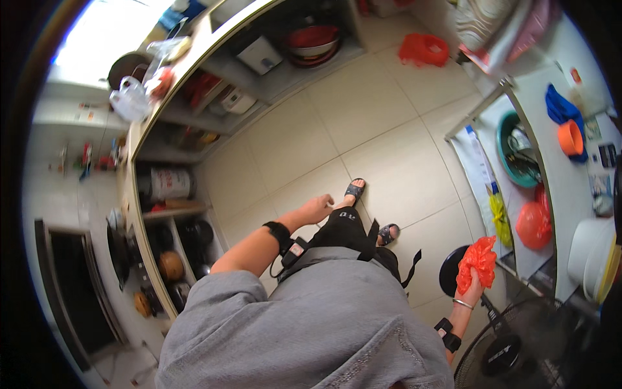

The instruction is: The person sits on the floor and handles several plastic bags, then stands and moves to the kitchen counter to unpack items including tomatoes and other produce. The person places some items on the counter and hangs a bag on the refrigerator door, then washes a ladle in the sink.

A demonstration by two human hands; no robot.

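My right hand [470,283] holds a crumpled red plastic bag [478,262] at my right side, above the round base [452,270] of a floor fan [505,352]. The bag bunches over the fingers and hides most of them. In front of my body, my left hand [316,208] hangs with its fingers loosely curled, and nothing shows in it. It is over the tiled floor, near my trouser leg [342,228].
Open cupboards under a counter [194,46] run along the left, with basins [313,41] and a gas cylinder [170,184] inside. A red bag [423,50] lies on the floor [384,104] ahead. On the right, a shelved table [559,209] holds a green basin [510,160] and a knotted red bag [533,226].
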